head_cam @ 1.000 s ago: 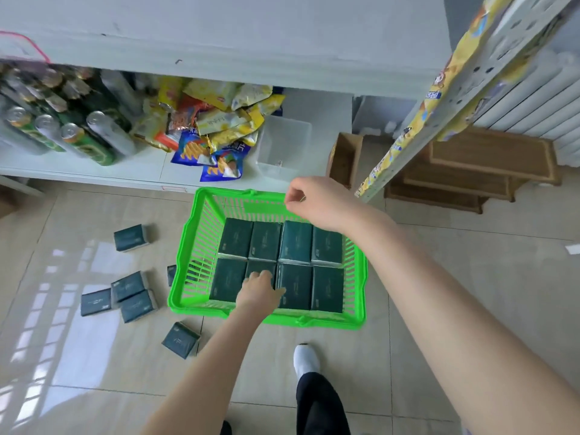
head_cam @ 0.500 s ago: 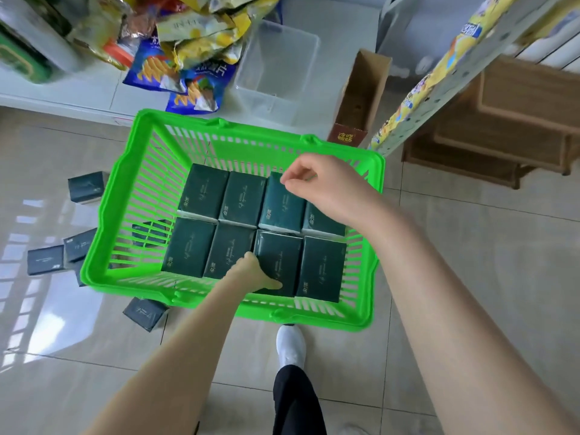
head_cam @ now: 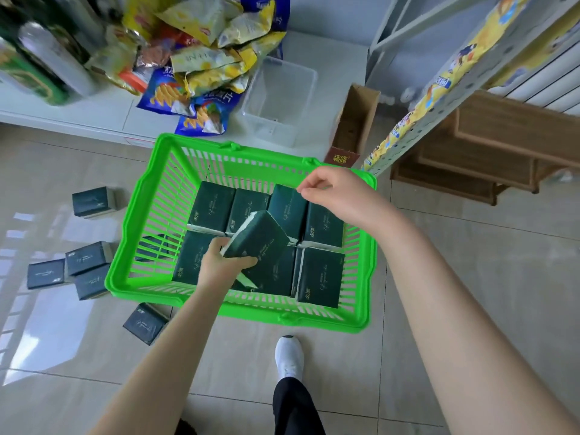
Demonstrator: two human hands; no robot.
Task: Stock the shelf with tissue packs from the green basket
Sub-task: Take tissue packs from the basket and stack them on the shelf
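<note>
A green basket (head_cam: pixel 141 215) stands on the tiled floor and holds several dark green tissue packs (head_cam: pixel 320 274) laid flat. My left hand (head_cam: pixel 219 265) grips one tissue pack (head_cam: pixel 259 237) by its near end, tilted up out of the front row. My right hand (head_cam: pixel 335 196) hovers over the basket's far right corner with its fingers curled and nothing in it. The white shelf (head_cam: pixel 103 117) runs along the top.
Several loose tissue packs (head_cam: pixel 88 257) lie on the floor left of the basket. On the shelf are snack bags (head_cam: pixel 204 64), cans (head_cam: pixel 53 58) and a clear plastic bin (head_cam: pixel 279 98). A cardboard box (head_cam: pixel 354 124) and a metal rack upright (head_cam: pixel 439 98) stand right.
My left hand has taken hold of a pack in the front row and lifted it at a tilt. The camera has moved closer over the basket.
</note>
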